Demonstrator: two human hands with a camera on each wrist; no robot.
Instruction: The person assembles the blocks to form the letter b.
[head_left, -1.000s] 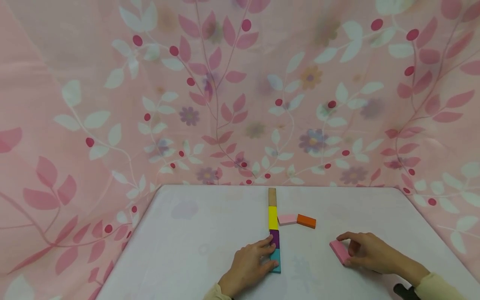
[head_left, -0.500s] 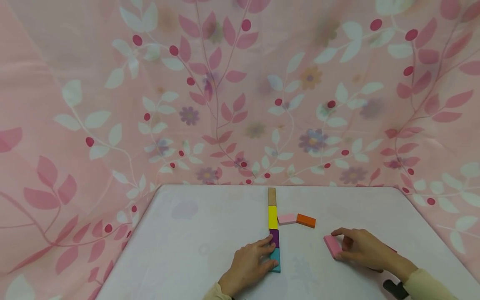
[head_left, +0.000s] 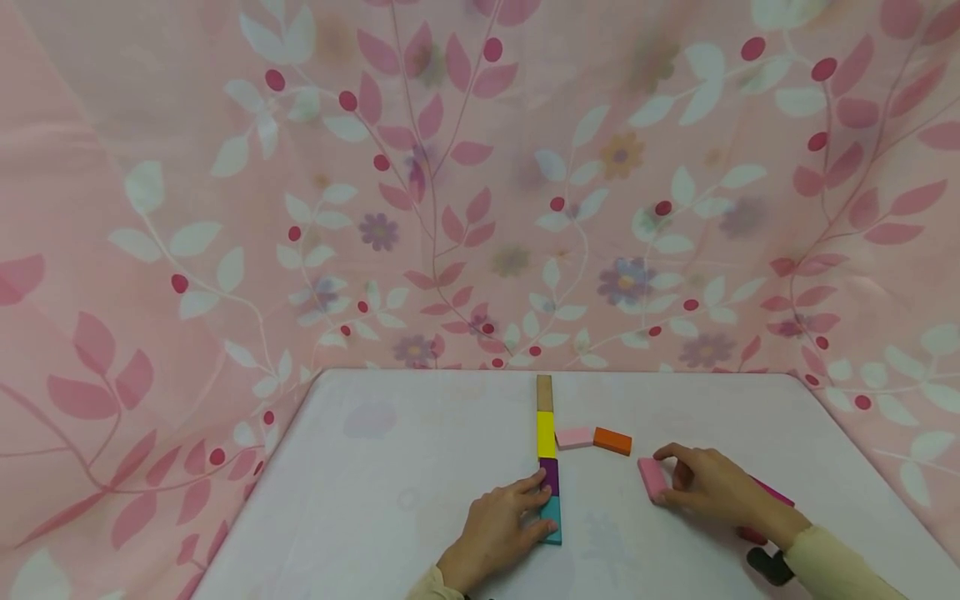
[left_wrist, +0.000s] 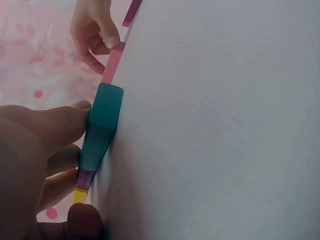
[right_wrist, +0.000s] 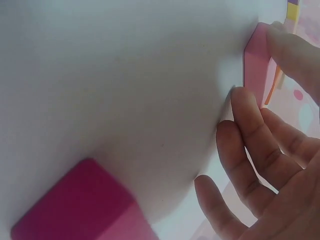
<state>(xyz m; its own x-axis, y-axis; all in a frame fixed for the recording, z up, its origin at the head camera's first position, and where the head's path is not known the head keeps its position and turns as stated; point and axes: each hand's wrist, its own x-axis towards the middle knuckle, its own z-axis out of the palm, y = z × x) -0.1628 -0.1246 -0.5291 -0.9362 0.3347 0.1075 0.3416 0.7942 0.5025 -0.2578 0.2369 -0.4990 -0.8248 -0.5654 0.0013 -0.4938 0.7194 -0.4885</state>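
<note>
In the head view, a row of wooden blocks runs away from me: teal (head_left: 552, 510), purple (head_left: 551, 473), yellow (head_left: 546, 435), tan (head_left: 544, 393). My left hand (head_left: 495, 525) rests over the near end, fingertips on the purple block and thumb on the teal one. In the left wrist view, those fingers lie along the teal block (left_wrist: 102, 117). My right hand (head_left: 712, 487) pinches a pink block (head_left: 651, 481) by its two ends, thumb near and index finger far. The right wrist view shows this pink block (right_wrist: 257, 62) low over the white surface.
A pale pink block (head_left: 574, 438) touches the yellow block's right side, with an orange block (head_left: 612, 441) at its other end. Magenta (head_left: 776, 492) and dark red (head_left: 752, 535) blocks lie partly behind my right wrist, near a dark curved piece (head_left: 768, 567). Floral cloth (head_left: 480, 208) hangs behind the table.
My right hand has moved left and away from me with the pink block, uncovering the magenta and dark red blocks. My left hand stays on the row.
</note>
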